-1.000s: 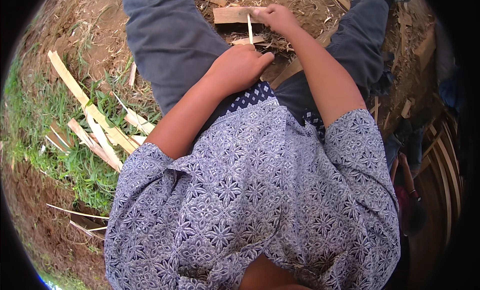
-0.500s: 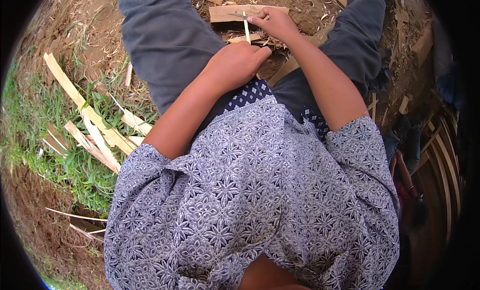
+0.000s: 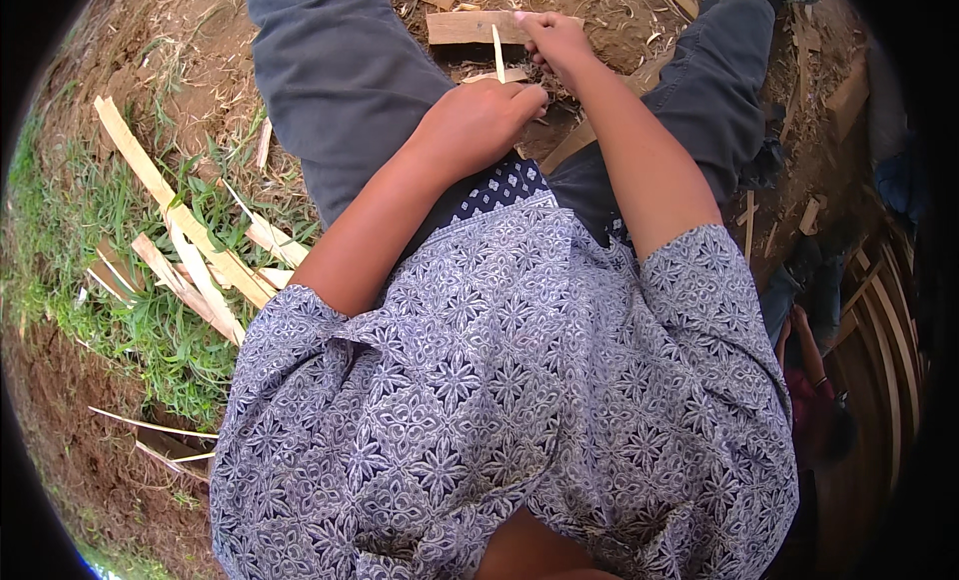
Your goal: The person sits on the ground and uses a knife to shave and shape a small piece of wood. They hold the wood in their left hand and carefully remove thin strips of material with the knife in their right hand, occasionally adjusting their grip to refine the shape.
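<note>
Head view: at far left, pale wooden strips [image 3: 150, 167] lie loosely crossed on grass [image 3: 110, 315] beside bare soil. Next is the person's left leg [image 3: 340, 90], in dark grey trousers. Beyond the hands, a board [image 3: 460, 27] lies crosswise between the legs. The left hand [image 3: 472, 125], near the lap, has its fingers closed on the lower end of a thin, pale stick [image 3: 498, 58]. The stick points away from the body, its tip overlapping the board in view; contact cannot be confirmed. A short chip [image 3: 514, 75] lies just short of the board. The right hand [image 3: 556, 45] is at the board's right part, fingers curled; whether they grip anything cannot be determined. Right of it is the right leg [image 3: 721, 85]. At far right are another person [image 3: 811, 385], partly in shadow, and long slats [image 3: 883, 325].
</note>
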`<state>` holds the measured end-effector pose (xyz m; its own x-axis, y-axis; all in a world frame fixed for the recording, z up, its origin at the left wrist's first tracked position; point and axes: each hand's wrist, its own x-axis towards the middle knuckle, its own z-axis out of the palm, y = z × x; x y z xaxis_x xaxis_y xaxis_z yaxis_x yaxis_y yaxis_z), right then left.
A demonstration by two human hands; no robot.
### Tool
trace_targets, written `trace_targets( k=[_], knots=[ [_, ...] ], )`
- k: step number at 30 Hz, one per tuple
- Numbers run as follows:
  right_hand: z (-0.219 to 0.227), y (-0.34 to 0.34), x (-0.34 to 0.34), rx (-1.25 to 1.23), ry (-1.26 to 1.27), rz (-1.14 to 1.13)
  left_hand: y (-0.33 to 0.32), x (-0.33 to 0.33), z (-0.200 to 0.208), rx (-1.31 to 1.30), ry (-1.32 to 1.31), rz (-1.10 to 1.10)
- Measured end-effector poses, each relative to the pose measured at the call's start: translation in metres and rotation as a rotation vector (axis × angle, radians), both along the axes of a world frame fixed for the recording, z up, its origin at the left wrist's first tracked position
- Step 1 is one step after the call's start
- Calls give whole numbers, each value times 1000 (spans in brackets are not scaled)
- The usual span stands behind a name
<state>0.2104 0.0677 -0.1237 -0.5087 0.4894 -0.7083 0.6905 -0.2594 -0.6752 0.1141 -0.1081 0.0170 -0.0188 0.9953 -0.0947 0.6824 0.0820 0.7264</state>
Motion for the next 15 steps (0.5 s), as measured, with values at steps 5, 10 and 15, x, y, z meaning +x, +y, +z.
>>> trace_targets(
  k=[5,10,15],
  knots=[
    [21,-5,6,12,-78,223,-3,1,-3,-12,-18,41],
    [20,4,5,425,-115,484,-1,1,-2,-37,1,-7],
    [43,10,-13,514,-200,576,-1,1,-2,-23,21,-19]
  ],
)
